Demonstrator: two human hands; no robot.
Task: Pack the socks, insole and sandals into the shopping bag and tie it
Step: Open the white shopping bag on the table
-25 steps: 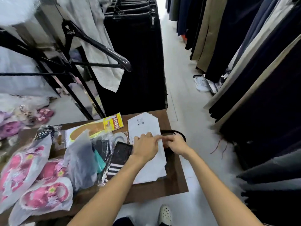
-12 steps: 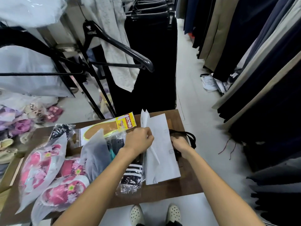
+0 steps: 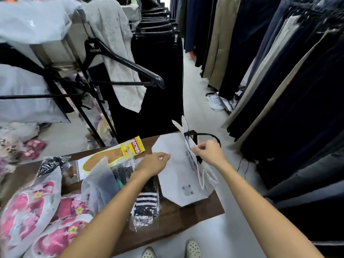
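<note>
Right hand [image 3: 210,152] fingers pinch the white shopping bag [image 3: 176,170] edge at 1 o'clock; left hand [image 3: 154,162] fingers rest relaxed on it, on the desk [image 3: 176,218].

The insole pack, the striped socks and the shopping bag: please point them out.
insole pack [image 3: 104,161], head view, on the brown sole.
striped socks [image 3: 146,202], head view, on the white stripes.
shopping bag [image 3: 175,168], head view, on its flat white side.

Narrow shop aisle, pale floor [image 3: 197,112], dark trousers [image 3: 290,86] racked right, black hangers [image 3: 122,62] left, brown table [image 3: 178,218], possibly papers [image 3: 216,102] on floor.
</note>
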